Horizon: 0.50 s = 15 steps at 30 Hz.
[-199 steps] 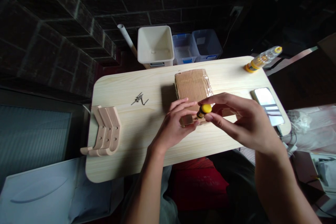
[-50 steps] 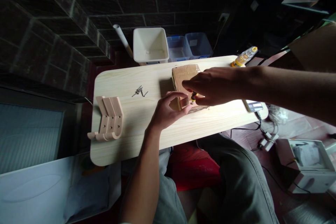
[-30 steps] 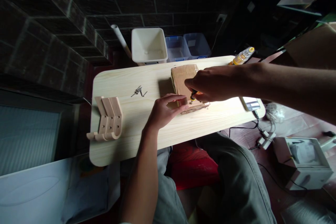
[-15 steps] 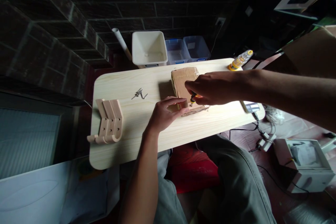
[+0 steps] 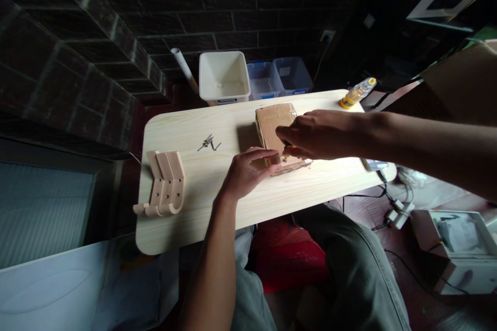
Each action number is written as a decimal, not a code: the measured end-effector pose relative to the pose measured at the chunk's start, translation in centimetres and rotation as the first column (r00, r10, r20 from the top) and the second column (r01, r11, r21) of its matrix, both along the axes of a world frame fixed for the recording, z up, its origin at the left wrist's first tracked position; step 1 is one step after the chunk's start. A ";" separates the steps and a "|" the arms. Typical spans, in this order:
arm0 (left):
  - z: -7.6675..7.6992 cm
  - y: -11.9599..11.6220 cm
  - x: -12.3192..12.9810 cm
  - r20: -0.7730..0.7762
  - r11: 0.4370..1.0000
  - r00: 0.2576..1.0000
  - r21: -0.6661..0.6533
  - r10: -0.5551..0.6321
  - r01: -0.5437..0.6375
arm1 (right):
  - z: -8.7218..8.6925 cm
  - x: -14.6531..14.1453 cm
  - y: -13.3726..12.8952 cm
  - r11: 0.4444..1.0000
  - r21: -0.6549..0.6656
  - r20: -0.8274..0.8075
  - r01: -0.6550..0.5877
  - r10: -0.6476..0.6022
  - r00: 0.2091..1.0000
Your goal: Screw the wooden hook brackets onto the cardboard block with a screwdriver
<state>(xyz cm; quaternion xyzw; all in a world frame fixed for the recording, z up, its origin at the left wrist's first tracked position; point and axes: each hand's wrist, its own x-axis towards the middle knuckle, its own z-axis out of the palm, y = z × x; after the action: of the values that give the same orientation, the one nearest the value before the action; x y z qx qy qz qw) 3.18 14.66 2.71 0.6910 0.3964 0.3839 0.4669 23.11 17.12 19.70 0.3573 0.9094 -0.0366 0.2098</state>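
On a pale wooden table lies a cardboard box. My left hand pinches the end of a small wooden piece at the box's near left edge. Bent over the box, my right hand is closed round a black and yellow screwdriver, mostly hidden by the fingers. Its tip points down beside the wooden piece. Several dark screws lie loose left of the box. Wooden hook-shaped pieces with holes rest side by side at the table's left end.
A clear bottle-shaped case with yellow ends stands at the back right. A phone-like device with a cable lies at the right edge. Behind the table are a white bin and blue-clear bins. A power strip lies on the floor.
The whole view has shifted slightly, so the table appears a little lower and further right. Both hands keep their places at the box, with the right hand turned slightly over the screwdriver.
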 end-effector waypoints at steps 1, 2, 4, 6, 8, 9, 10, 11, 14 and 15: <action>0.0 0.0 0.0 -0.002 1.000 1.000 -0.001 0.000 0.000 | -0.2 0.1 -0.1 1.000 0.001 -0.009 0.001 -0.001 1.000; 0.0 0.0 0.0 -0.004 1.000 1.000 0.000 -0.001 0.001 | -0.4 0.2 -0.2 1.000 -0.002 -0.022 0.001 -0.001 1.000; 0.0 0.0 -0.1 -0.004 1.000 1.000 0.002 0.003 -0.003 | -0.9 0.7 -0.3 1.000 -0.011 -0.064 -0.010 0.010 0.998; 0.0 0.1 -0.2 -0.004 1.000 1.000 0.001 0.006 -0.006 | -1.3 1.1 -0.4 0.999 -0.021 -0.120 -0.038 0.035 0.992; -0.1 0.1 -0.2 -0.005 1.000 1.000 -0.002 0.001 -0.001 | -1.5 1.4 -0.3 0.998 -0.027 -0.157 -0.054 0.049 0.986; -0.1 0.1 -0.2 -0.004 1.000 1.000 -0.003 -0.002 0.002 | -1.5 1.4 -0.2 0.998 -0.027 -0.156 -0.048 0.044 0.987; 0.0 0.1 -0.2 -0.004 1.000 1.000 -0.004 -0.004 0.004 | -1.5 1.4 -0.1 0.999 -0.026 -0.143 -0.038 0.034 0.989; 0.0 0.1 -0.2 -0.005 1.000 1.000 -0.004 -0.003 0.003 | -1.3 1.3 -0.1 0.999 -0.023 -0.121 -0.026 0.023 0.992; 0.0 0.2 -0.1 -0.009 1.000 1.000 -0.004 0.004 -0.004 | -0.8 0.9 -0.2 1.000 -0.008 -0.055 0.001 -0.001 0.998; 0.0 0.2 -0.1 -0.007 1.000 1.000 -0.005 0.004 -0.004 | -0.7 0.8 -0.3 1.000 -0.007 -0.047 0.003 -0.004 0.999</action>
<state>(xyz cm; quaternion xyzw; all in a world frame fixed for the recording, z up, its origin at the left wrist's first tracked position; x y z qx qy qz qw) 3.07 14.83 2.72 0.6904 0.4002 0.3816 0.4665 23.91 16.78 19.00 0.3572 0.9133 -0.0485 0.1895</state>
